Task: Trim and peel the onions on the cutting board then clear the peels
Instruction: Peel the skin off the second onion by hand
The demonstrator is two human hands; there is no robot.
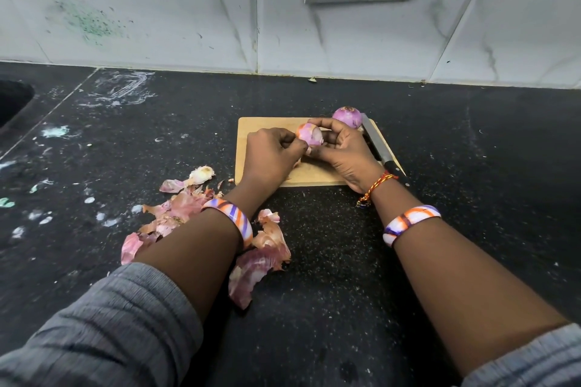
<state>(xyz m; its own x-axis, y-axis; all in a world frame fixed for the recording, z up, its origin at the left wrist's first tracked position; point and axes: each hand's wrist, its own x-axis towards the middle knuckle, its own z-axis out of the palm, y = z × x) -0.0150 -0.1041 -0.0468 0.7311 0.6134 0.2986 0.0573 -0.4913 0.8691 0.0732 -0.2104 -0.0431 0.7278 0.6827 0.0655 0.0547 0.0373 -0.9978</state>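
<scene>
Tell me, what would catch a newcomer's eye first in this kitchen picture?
Probably the half-peeled purple onion, held by both the left hand and the right hand above the pale wooden cutting board. Next, the heap of papery pink onion peels scattered on the black speckled counter beside the left forearm. A second purple onion waits at the board's far edge, next to a steel knife.

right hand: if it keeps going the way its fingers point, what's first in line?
The right hand points up-left, and its fingers already wrap the partly peeled onion. Past that, likely the left hand, though depth is unclear.
</scene>
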